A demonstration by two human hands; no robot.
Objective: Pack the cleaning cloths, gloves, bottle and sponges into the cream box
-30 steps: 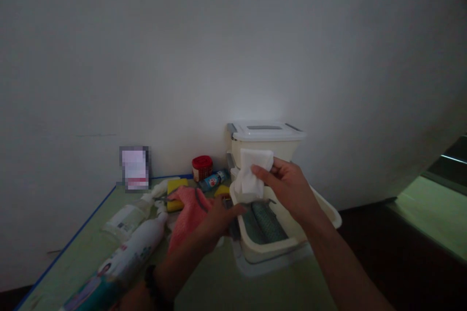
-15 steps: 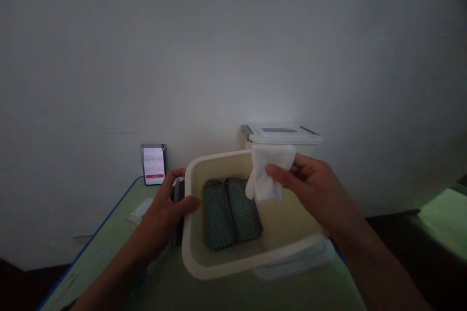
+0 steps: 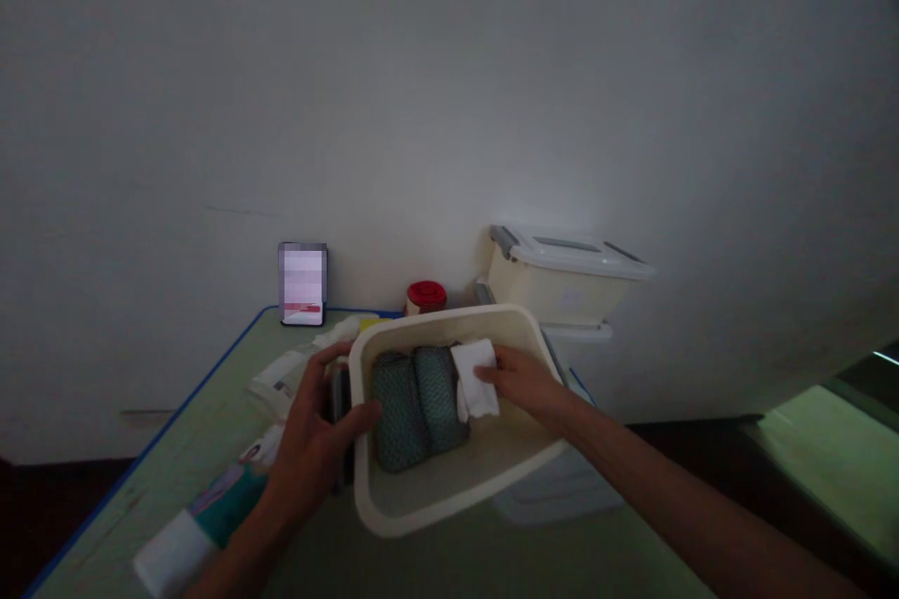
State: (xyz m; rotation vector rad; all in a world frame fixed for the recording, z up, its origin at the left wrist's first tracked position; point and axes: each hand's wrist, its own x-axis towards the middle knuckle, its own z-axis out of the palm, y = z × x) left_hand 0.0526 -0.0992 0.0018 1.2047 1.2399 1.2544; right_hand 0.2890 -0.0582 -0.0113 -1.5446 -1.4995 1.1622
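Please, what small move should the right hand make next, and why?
Probably lower the white cloth and release it beside the green sponges: the right hand pinches it near them, the box shows bare floor there, and the left hand holds the box's side.

The blue-edged, pale green tabletop [image 3: 211,421] supports an upright black-framed smartphone [image 3: 302,285] at its rear-left corner. A clear plastic bottle [image 3: 276,378] and a white-and-teal cylindrical bottle [image 3: 186,538] lie on their sides.
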